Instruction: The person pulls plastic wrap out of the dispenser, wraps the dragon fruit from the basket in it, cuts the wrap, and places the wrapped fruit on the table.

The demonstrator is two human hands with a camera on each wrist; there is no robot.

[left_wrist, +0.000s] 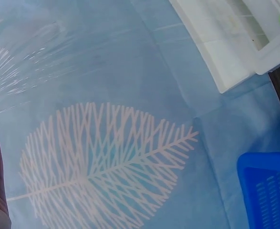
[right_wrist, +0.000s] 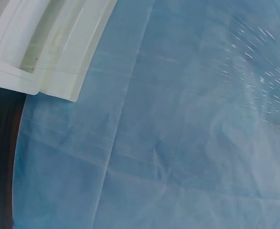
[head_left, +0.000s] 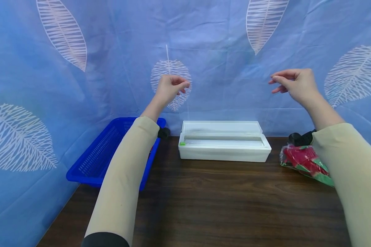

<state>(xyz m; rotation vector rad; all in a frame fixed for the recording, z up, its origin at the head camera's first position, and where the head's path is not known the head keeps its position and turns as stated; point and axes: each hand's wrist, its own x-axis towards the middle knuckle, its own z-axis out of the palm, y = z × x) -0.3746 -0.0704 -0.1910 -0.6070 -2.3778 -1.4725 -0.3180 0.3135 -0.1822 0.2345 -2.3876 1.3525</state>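
Observation:
Both hands are raised above the table in front of the blue cloth. My left hand pinches one side of a sheet of clear cling film between thumb and fingers. Wrinkled glints fan out from that grip in the left wrist view. On the other side, my right hand pinches the film too, with similar creases at its edge in the right wrist view. Transparent film spans the gap between them and barely shows in the head view. Below and between the hands lies a white cling film dispenser box, lid raised, with a green slider.
A blue plastic basket stands at the left of the dark wooden table, partly behind the left sleeve. At the right lies a red and green item in clear plastic, overlapped by the right sleeve. Leaf-patterned blue cloth hangs behind.

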